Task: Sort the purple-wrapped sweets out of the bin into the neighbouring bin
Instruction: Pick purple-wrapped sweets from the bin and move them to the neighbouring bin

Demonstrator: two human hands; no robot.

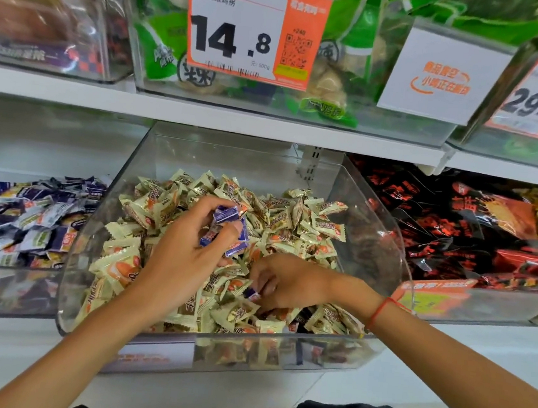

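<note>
A clear plastic bin (382,222) in the middle of the shelf is heaped with cream-wrapped sweets (296,220). My left hand (186,255) hovers over the heap and grips several purple-wrapped sweets (228,229) bunched in its fingers. My right hand (282,283) is low in the heap, just right of the left hand, and pinches one purple-wrapped sweet (253,294) among the cream ones. The neighbouring bin (6,289) on the left holds a pile of purple-and-white wrapped sweets (24,214).
To the right stands a bin of red-and-black packets (476,239). A white shelf edge (204,114) runs above, carrying bins of green packets and orange price tags (246,25). White shelf front and floor lie below.
</note>
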